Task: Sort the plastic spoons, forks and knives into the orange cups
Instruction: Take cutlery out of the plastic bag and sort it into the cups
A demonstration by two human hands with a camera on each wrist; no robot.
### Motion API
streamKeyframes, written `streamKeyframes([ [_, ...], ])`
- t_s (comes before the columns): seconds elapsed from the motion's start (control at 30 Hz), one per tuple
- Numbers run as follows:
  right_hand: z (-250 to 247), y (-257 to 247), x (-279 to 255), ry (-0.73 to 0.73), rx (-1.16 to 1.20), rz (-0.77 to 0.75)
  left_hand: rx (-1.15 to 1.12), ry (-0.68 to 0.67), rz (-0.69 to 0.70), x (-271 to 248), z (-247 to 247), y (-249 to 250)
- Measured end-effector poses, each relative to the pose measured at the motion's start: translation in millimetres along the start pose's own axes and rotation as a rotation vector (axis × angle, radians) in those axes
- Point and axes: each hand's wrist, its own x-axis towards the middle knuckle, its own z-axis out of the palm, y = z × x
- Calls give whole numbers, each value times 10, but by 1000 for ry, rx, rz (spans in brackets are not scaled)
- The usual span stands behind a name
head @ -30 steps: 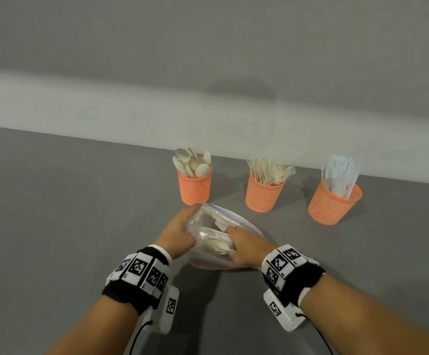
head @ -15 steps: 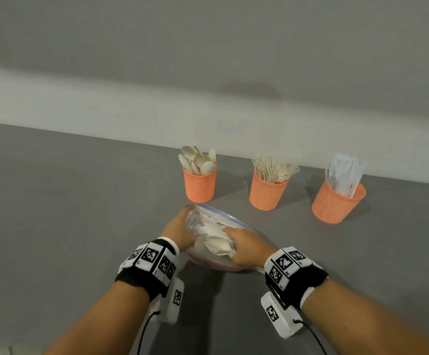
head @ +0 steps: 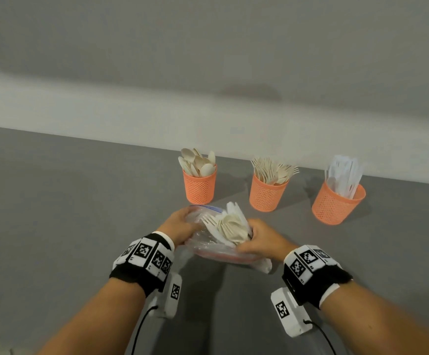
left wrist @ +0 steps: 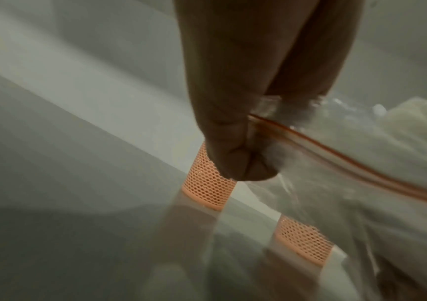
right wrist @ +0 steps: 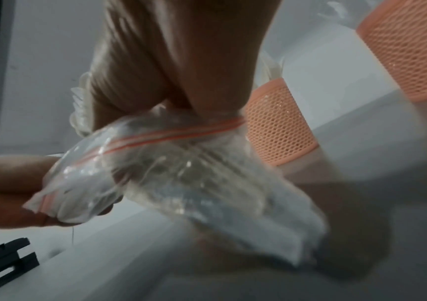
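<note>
Left hand (head: 180, 226) grip: pinches rim of plastic bag (head: 208, 248) | right hand (head: 262, 238) grip: closed on cutlery bundle (head: 230, 226) poking from the bag | head view alone shows three orange cups (head: 200, 187) on the bench (head: 67, 201), holding spoons, forks, knives | right wrist view alone shows bag's red zip strip (right wrist: 176, 132)
</note>
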Motion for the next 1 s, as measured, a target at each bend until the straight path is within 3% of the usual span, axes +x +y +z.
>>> streamKeyframes([
  [0.13,109,0,-28,-99,-48,-55,-177,-28,-78,23,107,113],
  [0.23,119,-16,-78,-59,-5,-96,-263,-89,-184,53,113,70],
  [0.37,65,-47,-99,126,118,-110,-315,16,-298,56,140,-29],
  [0.43,35,-57,-76,253,238,-105,-154,52,-278,56,198,-36],
  [0.5,32,-71,-56,326,388,-93,124,36,-169,64,261,-3],
  [0.67,-12,-59,-24,220,880,-25,533,49,10,22,418,64],
  [0.87,-159,-32,45,504,945,15,558,89,-20,127,329,54],
  [1.0,-340,-66,46,584,1177,42,589,82,-38,152,256,-29],
])
